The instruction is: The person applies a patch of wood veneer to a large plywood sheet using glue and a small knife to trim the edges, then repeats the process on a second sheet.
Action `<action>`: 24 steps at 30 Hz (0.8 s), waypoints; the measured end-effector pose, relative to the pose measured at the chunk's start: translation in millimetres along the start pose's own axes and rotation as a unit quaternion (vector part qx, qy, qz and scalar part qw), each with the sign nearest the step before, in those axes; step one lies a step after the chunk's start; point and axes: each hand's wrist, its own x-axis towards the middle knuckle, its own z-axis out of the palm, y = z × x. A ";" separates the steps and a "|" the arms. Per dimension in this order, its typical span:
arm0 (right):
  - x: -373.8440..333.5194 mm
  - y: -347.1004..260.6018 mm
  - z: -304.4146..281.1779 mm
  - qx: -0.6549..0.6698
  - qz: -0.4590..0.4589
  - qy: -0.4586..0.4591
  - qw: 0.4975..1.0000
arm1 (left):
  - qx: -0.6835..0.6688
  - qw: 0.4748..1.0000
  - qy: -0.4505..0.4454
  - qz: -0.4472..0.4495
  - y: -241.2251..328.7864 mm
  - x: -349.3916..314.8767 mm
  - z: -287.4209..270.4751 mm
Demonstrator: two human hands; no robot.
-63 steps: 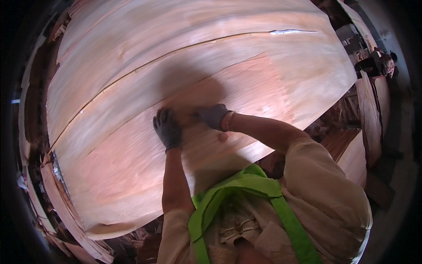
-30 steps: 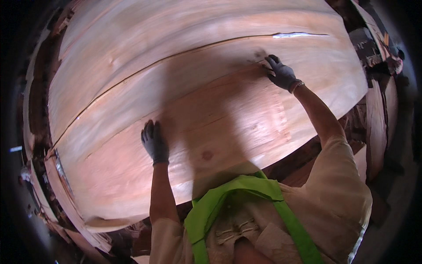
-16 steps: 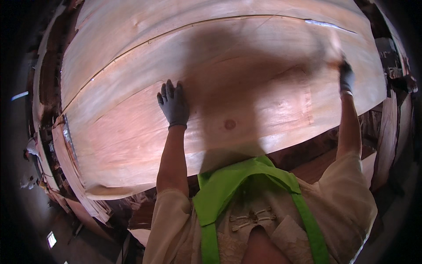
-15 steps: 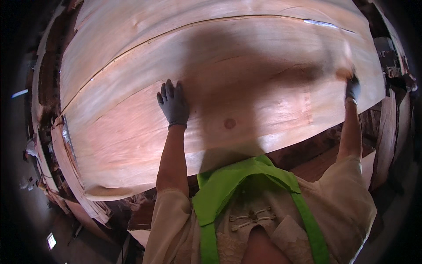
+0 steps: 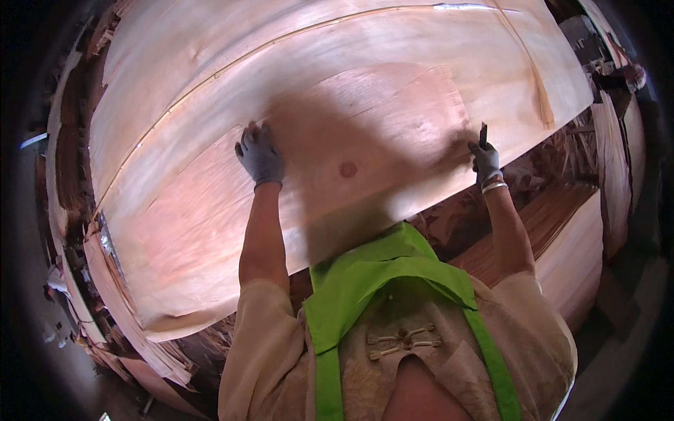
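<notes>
A large thin sheet of pale wood veneer [image 5: 210,210] lies on top of a stack of similar sheets. My left hand [image 5: 260,156], in a grey glove, presses flat on the sheet with fingers spread. My right hand [image 5: 484,163], also gloved, grips a small dark blade-like tool [image 5: 483,134] at the sheet's near right edge. A round knot [image 5: 348,169] shows in the wood between my hands, under my shadow.
More veneer sheets [image 5: 421,35] spread behind, with a long seam [image 5: 210,74] running across. Ragged stacked edges [image 5: 112,295] hang at the left. Another veneer pile [image 5: 576,245] and scraps lie lower right. I wear a green vest [image 5: 379,281].
My hands started close together at the middle, then my right hand swept out along the sheet to the far right and now sits lower at the near edge. My left hand stayed flat.
</notes>
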 end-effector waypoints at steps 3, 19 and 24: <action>4.9 9.7 -5.5 0.085 0.022 -0.043 0.995 | 0.036 0.999 -0.029 0.006 -5.5 1.2 -3.7; -30.4 -17.7 -25.1 0.178 0.008 -0.113 0.978 | 0.034 0.987 -0.070 0.142 -11.3 -166.5 -63.9; -28.6 -6.3 -36.0 0.194 0.051 -0.177 0.964 | 0.041 0.993 -0.036 0.102 -28.9 -173.3 -61.8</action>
